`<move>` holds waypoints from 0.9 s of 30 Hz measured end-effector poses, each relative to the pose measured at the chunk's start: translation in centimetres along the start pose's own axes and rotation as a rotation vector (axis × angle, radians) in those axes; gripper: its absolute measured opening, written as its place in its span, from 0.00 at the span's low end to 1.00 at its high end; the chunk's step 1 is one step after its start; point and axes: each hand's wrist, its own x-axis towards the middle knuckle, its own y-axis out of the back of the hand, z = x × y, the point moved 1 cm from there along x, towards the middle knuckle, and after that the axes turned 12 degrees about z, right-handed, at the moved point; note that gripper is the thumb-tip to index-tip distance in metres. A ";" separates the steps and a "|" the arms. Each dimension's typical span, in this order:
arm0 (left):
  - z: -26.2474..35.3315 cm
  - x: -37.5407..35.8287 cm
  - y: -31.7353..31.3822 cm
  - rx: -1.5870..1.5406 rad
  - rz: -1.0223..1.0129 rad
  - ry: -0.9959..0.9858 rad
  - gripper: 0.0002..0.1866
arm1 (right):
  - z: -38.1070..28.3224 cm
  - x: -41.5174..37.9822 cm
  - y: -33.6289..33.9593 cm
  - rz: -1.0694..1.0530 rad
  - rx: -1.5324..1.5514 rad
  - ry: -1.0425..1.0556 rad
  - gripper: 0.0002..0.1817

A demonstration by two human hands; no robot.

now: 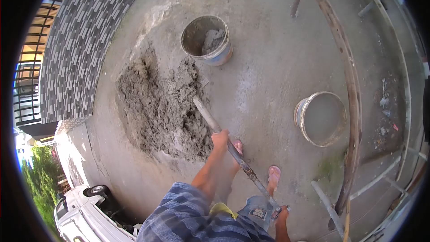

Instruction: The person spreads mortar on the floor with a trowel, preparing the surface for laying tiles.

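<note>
Shovel (245, 166) met mortar (148, 107) at eleven o'clock; left hand (220, 139) and right hand (282, 214) were wrapped round it, well apart, presumably for leverage.

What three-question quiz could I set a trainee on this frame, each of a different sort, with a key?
1. Multiple choice: which hand grips the handle nearer the grey heap? A. right; B. left; C. neither.
2. True or false: the bucket beside the heap is lying on its side.
3. Fill in: the person's sandals are ____ in colour.

Key:
1. B. The left hand is nearer; the right hand holds it farther back.
2. False. That bucket stands upright, with a grey lump inside.
3. Pink.
</note>
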 end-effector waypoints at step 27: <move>18.7 -5.6 6.1 -0.499 -0.446 0.035 0.18 | -22.4 -23.0 -7.3 -0.135 -0.031 0.475 0.13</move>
